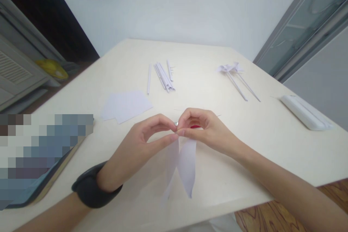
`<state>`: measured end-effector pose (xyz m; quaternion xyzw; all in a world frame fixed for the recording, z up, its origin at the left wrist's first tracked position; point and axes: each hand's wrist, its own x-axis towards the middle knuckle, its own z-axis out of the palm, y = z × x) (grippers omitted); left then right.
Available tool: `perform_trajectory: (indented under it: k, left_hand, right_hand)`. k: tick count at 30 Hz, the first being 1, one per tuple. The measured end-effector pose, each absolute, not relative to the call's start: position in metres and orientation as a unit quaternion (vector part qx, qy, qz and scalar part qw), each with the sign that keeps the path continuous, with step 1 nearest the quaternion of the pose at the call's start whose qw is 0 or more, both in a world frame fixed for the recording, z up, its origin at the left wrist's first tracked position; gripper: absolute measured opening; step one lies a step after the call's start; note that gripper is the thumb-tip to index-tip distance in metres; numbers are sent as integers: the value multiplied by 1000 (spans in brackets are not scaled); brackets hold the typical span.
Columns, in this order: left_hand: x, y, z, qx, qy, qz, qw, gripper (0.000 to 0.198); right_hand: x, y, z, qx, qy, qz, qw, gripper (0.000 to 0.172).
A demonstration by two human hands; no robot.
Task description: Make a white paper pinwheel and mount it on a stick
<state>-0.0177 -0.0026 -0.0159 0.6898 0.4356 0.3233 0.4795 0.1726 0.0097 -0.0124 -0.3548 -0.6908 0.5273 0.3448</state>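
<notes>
Near the front of the table, my left hand [143,141] and my right hand [210,128] meet with fingertips pinched together. Both pinch the top of a cut sheet of white paper [187,163], whose curved, pointed flaps hang below the fingers. A tiny shiny bit shows at the fingertips, too small to name. Behind my right hand a red object [195,127] is mostly hidden. A black band [96,188] wraps my left wrist. To the left of my hands lie flat white paper sheets [126,105], slightly fanned.
Rolled paper sticks [164,76] lie together at the back of the table [195,52]. Two paper pinwheels [231,69] on sticks rest at the back right. A white plastic-wrapped pack [304,112] sits near the right edge. At left is a blurred-out flat device [40,163].
</notes>
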Motion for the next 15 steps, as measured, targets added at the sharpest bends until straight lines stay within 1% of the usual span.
perform_trajectory:
  k: [4,8,13,15]
  left_hand:
    - [-19,-1,-18,699,423,321,479,6]
    - [-19,-2,-16,699,429,317,476,7]
    - [-17,-2,-14,672,433,321,508,7]
    - [-17,-2,-14,657,433,326,524,7]
  right_hand:
    - [172,9,-12,-358,-700,517,340,9]
    - [172,8,-10,-353,-700,521,338,6]
    - [172,8,-9,-334,-694,536,345,2]
    - [173,9,-10,-331,-689,545,343,4]
